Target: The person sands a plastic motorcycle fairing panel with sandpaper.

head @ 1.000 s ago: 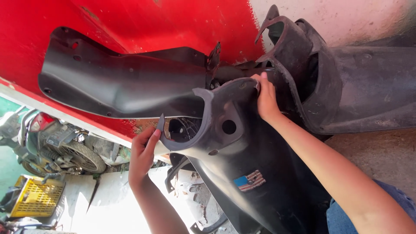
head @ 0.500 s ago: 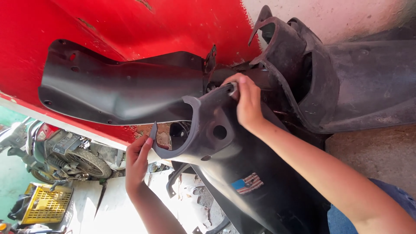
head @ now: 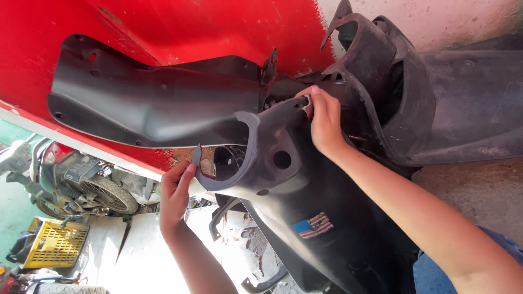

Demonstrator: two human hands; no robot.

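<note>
Left hand [head: 175, 197] pinching the lower tip of a black plastic scooter panel [head: 283, 179], right hand [head: 325, 122] closed over its upper edge; beyond them a second black fairing [head: 158, 103] against a red wall [head: 163, 27].

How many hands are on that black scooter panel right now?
2: the left hand grips the black scooter panel at its lower left edge, the right hand holds its upper edge. No other hands show.
</note>
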